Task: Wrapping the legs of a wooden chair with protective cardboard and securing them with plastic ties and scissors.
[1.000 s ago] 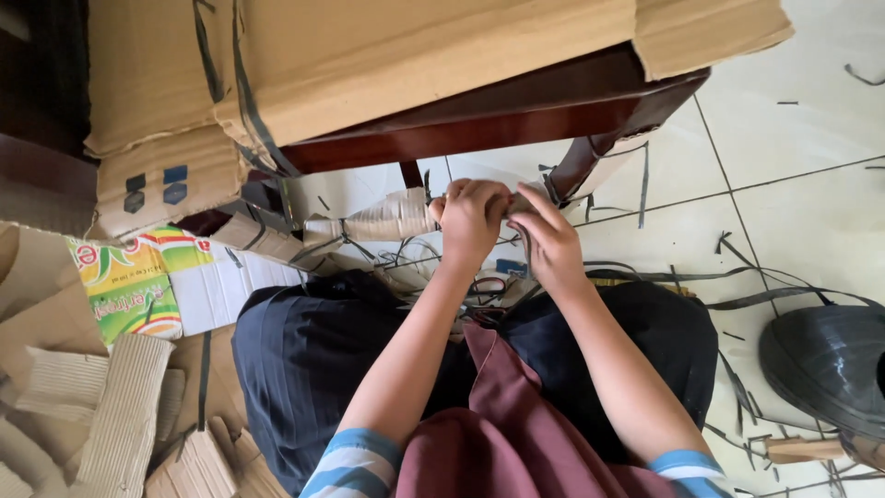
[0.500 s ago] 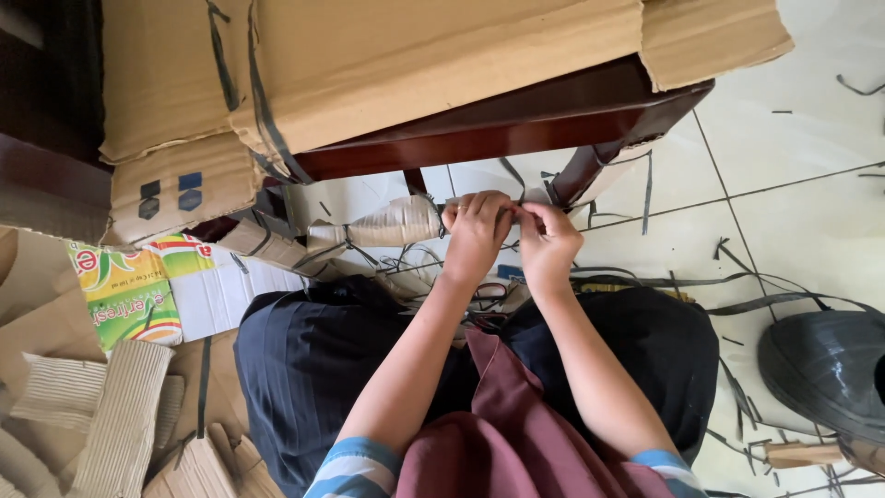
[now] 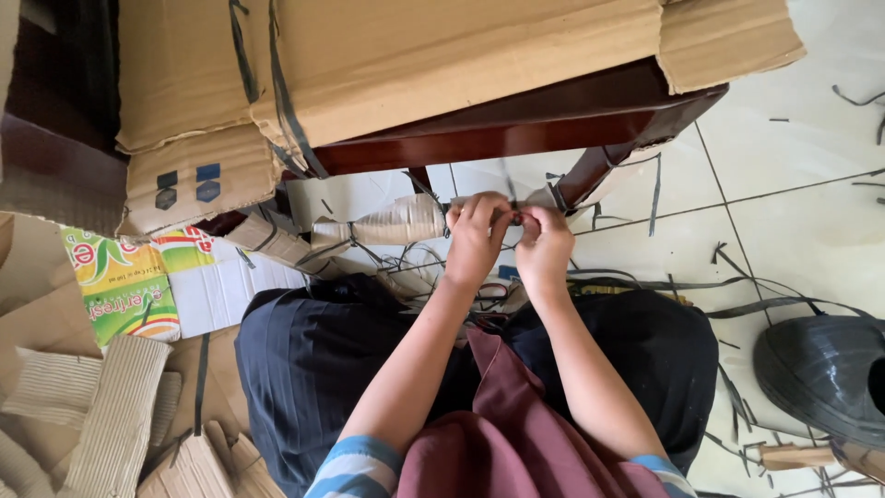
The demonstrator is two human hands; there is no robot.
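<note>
Corrugated cardboard strips [image 3: 111,415] lie stacked at far left on the floor, w/ a printed green-and-white box [image 3: 138,281] just above them. Higher up, a big brown cardboard sheet [image 3: 396,65] wraps the dark wooden table [image 3: 516,124], black strap [image 3: 286,101] running across it.

Under the table edge, a rolled cardboard piece [image 3: 392,221] lies roughly horizontal, tied w/ black strap at its left end; its right end goes into the left hand [image 3: 475,235]. Left hand fingers are curled tight around that end of the roll, knuckles facing the camera. Right hand [image 3: 544,244] sits just beside it, touching, fingers pinched narrow on something small & dark where the two hands meet, prob. a strap end, too small to tell for sure. Both hands are just below the table rail, next to the table leg [image 3: 585,175], which is also wrapped in cardboard.

Below the hands: dark trousers [image 3: 313,360] & maroon cloth [image 3: 507,433] over the lap, striped sleeve cuffs at bottom.

Right side: pale floor tiles [image 3: 793,221] scattered w/ loose black strap offcuts [image 3: 737,309]. At far right a black strap coil [image 3: 820,373] rests on the floor, a small wood block [image 3: 793,455] just below it.
</note>
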